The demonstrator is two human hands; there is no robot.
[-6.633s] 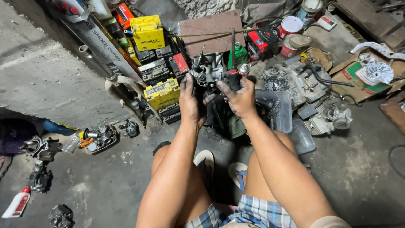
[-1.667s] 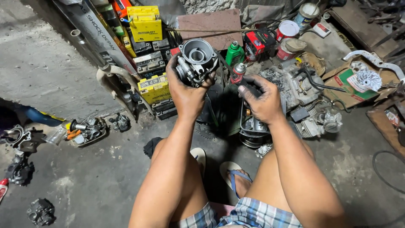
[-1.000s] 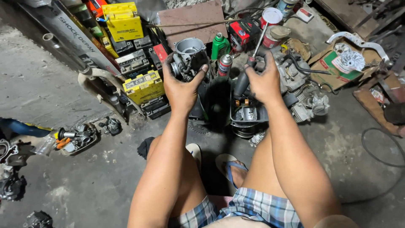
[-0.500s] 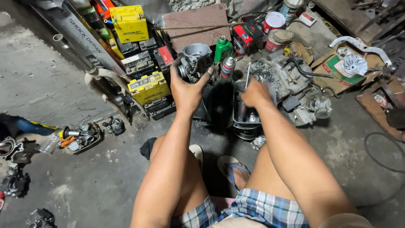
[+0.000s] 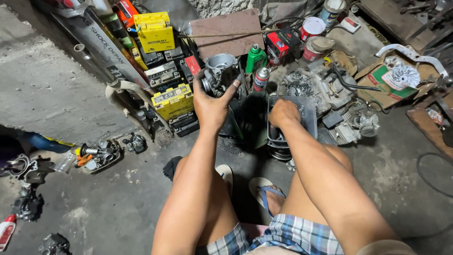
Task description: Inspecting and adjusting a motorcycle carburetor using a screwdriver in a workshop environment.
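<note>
Even, bright daylight, soft shadows, sharp focus, slight wide-angle edge bending.

- Small-engine / motorcycle repair workshop, work done on a bare concrete floor (image 5: pixel 94 208), oil-stained.
- Landmark: yellow vehicle battery (image 5: pixel 172 101) on the floor.
- Above it: stack of more batteries (image 5: pixel 163 73), another yellow one (image 5: pixel 154 31) on top.
- Right of it: spray cans (image 5: pixel 257 71), then a stripped engine block (image 5: pixel 316 87) with hoses.
- Far right of it: cooling fan part (image 5: pixel 402 75) on flattened cardboard, metal lever (image 5: pixel 415 54) just above.
- Left of it: loose carburetor and engine parts (image 5: pixel 96 153) scattered on the floor.
- Upper right of it: paint tins (image 5: pixel 312 28) and boxes against a rough wall.
</note>
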